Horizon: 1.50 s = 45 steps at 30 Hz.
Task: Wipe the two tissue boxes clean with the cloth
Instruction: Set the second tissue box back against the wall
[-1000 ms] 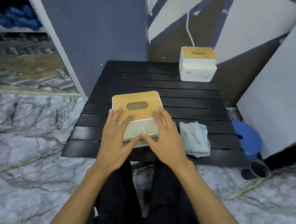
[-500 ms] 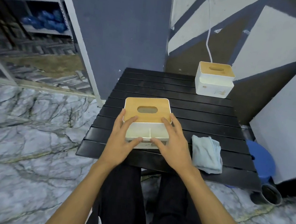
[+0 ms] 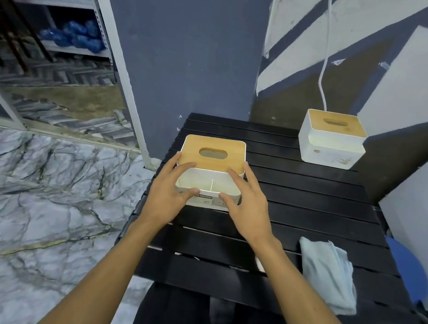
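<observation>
While in the grip of left hand (image 3: pixel 164 196) and right hand (image 3: pixel 249 207), tissue box (image 3: pixel 214 148): white, wooden slotted lid.

Head-worn view, down onto table (image 3: pixel 308 205).
</observation>
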Each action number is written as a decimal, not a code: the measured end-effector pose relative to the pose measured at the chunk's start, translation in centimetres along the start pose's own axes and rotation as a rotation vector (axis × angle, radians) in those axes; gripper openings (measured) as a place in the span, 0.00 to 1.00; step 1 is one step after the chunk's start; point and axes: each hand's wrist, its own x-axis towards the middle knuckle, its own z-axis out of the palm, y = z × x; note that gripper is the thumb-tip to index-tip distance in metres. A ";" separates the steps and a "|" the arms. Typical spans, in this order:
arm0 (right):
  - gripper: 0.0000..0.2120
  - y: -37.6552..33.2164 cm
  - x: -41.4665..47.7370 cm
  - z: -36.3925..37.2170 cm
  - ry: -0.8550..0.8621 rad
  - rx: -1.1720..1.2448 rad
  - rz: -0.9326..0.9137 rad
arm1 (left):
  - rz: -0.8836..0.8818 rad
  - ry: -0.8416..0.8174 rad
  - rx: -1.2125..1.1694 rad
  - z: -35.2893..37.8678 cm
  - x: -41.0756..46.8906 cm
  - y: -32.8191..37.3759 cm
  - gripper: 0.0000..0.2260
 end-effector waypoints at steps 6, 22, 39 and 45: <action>0.27 0.7 4.8 1.7 0.020 -0.015 0.012 | -0.005 0.038 -0.028 0.5 4.8 -1.9 0.27; 0.28 3.9 18.3 4.0 0.042 -0.067 0.028 | 0.022 -0.062 0.005 1.7 19.0 -6.6 0.26; 0.27 5.1 24.0 5.3 0.076 -0.063 -0.011 | -0.033 -0.064 -0.021 2.6 24.5 -7.7 0.26; 0.27 4.8 23.9 5.2 0.082 -0.080 0.003 | -0.040 -0.064 -0.025 2.6 24.3 -7.8 0.27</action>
